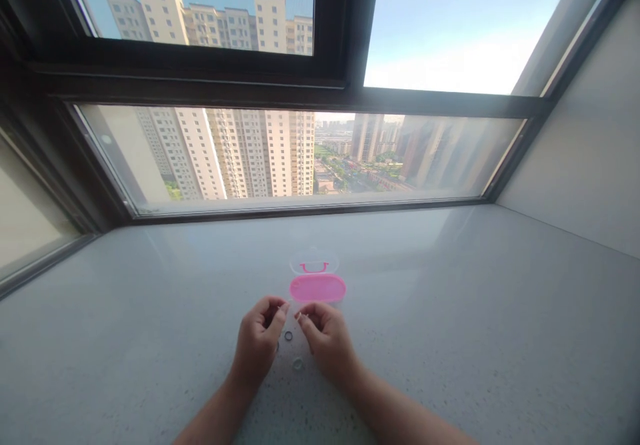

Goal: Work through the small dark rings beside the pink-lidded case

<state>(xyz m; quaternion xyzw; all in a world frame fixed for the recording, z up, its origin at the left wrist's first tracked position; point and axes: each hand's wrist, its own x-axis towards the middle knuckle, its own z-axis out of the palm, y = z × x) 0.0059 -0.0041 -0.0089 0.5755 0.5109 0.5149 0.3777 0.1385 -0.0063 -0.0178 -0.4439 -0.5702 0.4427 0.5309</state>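
My left hand [259, 338] is closed in a pinch, thumb against forefinger, just in front of a pink box. My right hand [327, 340] pinches the same way a little to the right, its fingertips close to the left ones. Whatever sits between the fingertips is too small to name. The pink box [318, 288] lies open, its clear lid [300, 263] with a pink handle [315, 268] tipped back behind it. Between my wrists lie a dark ring [289, 336] and a pale greenish ring-like piece [298, 364]. Another small dark piece is partly hidden by my left hand.
The speckled white sill [150, 312] spreads wide around my hands. A dark-framed window [300, 96] closes off the back, with tall buildings beyond it. At the right stands a plain wall [580, 145].
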